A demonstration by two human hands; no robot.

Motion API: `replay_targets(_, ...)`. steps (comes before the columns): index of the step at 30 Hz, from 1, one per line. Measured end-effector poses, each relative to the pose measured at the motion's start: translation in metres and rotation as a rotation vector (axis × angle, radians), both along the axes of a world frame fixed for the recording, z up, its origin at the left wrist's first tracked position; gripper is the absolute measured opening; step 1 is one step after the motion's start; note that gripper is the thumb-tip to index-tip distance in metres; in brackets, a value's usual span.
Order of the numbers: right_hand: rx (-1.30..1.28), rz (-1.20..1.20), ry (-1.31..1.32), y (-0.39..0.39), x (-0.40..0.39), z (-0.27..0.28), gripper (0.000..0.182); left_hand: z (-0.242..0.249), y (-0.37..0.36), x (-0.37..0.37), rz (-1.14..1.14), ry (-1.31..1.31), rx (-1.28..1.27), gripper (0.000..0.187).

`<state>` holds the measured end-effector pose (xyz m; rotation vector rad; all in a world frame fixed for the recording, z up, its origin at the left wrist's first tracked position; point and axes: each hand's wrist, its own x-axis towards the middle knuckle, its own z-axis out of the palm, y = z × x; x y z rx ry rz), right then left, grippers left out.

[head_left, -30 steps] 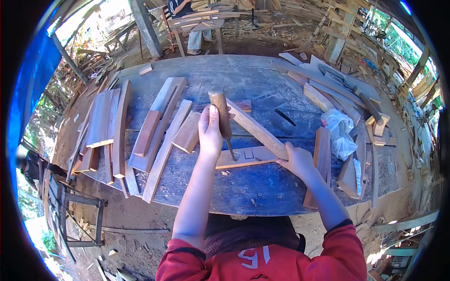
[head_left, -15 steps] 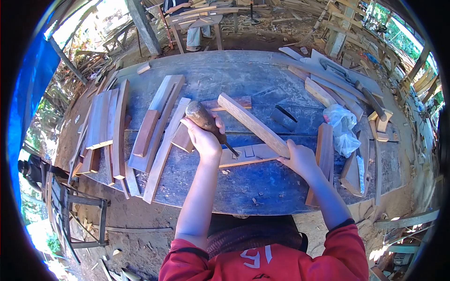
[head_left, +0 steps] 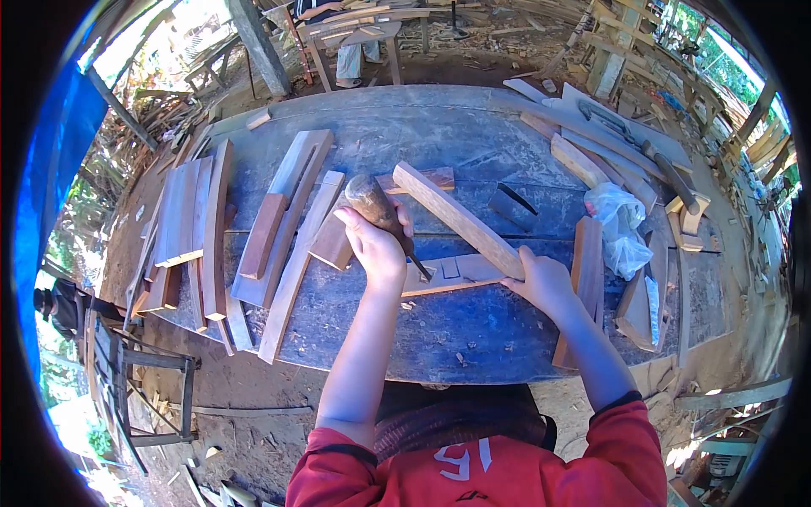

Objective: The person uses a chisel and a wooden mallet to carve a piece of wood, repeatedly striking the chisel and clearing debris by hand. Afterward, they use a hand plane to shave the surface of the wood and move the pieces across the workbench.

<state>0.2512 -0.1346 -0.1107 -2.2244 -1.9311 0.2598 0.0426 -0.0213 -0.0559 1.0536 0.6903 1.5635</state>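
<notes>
My left hand (head_left: 378, 247) is closed around the thick wooden handle of a chisel (head_left: 370, 203). The tool leans, and its thin metal blade points down to the right, its tip at a small cut in a pale board (head_left: 473, 272). Pencilled rectangular outlines show on that board beside the cut. In my right hand (head_left: 545, 283) is one end of a squared wooden bar (head_left: 456, 215), which slants up and left over the board; its far end is near the chisel handle, apart from it. A dark wood block (head_left: 332, 245) lies left of my left hand.
The blue-grey worktable (head_left: 389, 338) carries several wooden pieces (head_left: 283, 220) at left. On the right are a plastic bag (head_left: 618, 228), a hammer (head_left: 672, 177) and more planks (head_left: 585, 270). A dark curved piece (head_left: 514, 207) lies mid-table. Another person (head_left: 351, 63) sits beyond.
The chisel handle has tipped slightly to the right and stands a little steeper. My right hand and the bar have barely moved; the whole view has shifted slightly.
</notes>
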Motion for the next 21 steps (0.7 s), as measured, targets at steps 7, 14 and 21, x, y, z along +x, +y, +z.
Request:
replay_targets(7, -0.026, -0.016, 0.009, 0.0003, -0.0012, 0.0018, 0.054, 0.0011, -0.0051, 0.0070, 0.065, -0.052, -0.019, 0.064)
replay_targets(14, -0.012, -0.005, 0.001, -0.0003, -0.0008, 0.0015, 0.054, -0.0015, -0.0080, 0.0056, 0.035, 0.022, 0.040, 0.066)
replay_targets(21, 0.002, 0.019, -0.050, -0.0006, -0.0003, 0.0010, 0.050, -0.0016, -0.0080, 0.0098, 0.050, -0.073, 0.046, 0.063)
